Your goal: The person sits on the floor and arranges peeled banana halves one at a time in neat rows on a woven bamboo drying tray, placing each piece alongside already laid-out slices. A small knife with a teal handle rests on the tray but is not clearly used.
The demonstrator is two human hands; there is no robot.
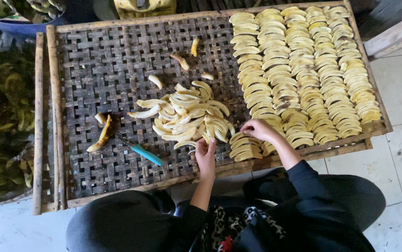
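Leftmost, a blue-handled knife lies on the woven tray. Beside it, the left hand reaches palm-down into a loose pile of banana slices, fingers apparently pinching one. The right hand curls over neat rows, pressing a slice down; its grip is unclear.

Head camera looks steeply down, near, onto woven tray

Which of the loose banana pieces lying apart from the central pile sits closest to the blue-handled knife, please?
The long browned piece near the tray's left edge, just left of the knife; the other strays lie farther up the woven tray.
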